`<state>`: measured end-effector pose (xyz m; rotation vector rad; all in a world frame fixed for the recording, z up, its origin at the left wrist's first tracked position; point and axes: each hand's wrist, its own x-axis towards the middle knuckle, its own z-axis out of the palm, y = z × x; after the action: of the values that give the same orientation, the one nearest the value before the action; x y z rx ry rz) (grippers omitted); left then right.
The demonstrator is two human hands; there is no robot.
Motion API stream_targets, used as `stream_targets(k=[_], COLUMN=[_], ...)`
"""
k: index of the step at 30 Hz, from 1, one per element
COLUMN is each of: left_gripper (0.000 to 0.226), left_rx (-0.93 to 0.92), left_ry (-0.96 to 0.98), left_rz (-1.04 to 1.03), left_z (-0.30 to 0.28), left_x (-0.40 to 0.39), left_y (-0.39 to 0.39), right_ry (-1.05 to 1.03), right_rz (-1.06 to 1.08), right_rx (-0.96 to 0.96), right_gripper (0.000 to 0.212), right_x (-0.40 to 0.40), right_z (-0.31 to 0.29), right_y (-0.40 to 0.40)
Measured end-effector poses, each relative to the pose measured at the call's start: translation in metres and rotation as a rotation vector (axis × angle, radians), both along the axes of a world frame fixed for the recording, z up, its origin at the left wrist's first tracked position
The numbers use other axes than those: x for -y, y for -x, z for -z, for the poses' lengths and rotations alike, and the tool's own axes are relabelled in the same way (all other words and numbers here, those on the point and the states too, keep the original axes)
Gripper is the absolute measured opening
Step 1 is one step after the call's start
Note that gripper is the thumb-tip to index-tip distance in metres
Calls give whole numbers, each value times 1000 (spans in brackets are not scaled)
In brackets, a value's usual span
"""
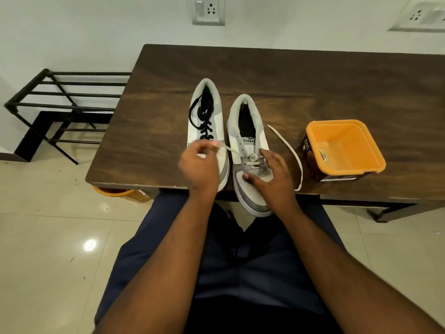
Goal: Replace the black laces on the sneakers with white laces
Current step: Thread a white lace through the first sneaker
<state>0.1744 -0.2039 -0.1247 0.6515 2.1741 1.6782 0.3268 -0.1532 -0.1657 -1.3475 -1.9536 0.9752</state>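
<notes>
Two sneakers stand side by side on the table, toes toward you. Taking the orange tub as landmark: the sneaker nearest it has lost its black lace and carries the white lace through its lowest eyelets only; the sneaker farther from the tub keeps its black lace.

Your right hand rests on the nearer sneaker's toe, fingers spread, thumb pressing the toe cap. Your left hand, on the far side from the tub, pinches one end of the white lace and holds it taut; motion blur hides the exact finger placement. The other end trails loose between sneaker and tub, looping off the table edge.

Judgement: lacing has only begun. Keep the shoe pinned, draw the lace flat without twist, and even up both ends before crossing to the next eyelets. The loose end risks snagging at the table edge.
</notes>
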Motion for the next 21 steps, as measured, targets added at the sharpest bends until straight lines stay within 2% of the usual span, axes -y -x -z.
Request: stream_targets(k=[2,4,6,8,10,12,14,21], left_gripper=[15,14,21,26,25,16,7,10], left_rx=[124,128,-14,-100,-153,-201,-186,-165], left_ry=[-190,-229,-159,-56,78,210,280,211], left_rz=[-381,-476,-304,-32,217,348,374,210], left_z=[-5,-4,-6,-6,-2,6,13,11], left_x=[2,7,8,5,3,0,-2,6], left_y=[26,45,38,13,-15,-30,-31,-21], right_ry=[12,4,3,3,-13,-11,-3,-26], right_rz=[1,6,7,13,16,9,-1,42], right_rx=[-16,-41,-57,-53,-52,-50,-43,-11], right_gripper=[74,74,74,74,74,73,73,67], right_x=[0,1,1,-1,0,0,0,7], right_z=[1,4,4,4,5,5,4,5], right_y=[-1,-1,0,1,1,1,1,6])
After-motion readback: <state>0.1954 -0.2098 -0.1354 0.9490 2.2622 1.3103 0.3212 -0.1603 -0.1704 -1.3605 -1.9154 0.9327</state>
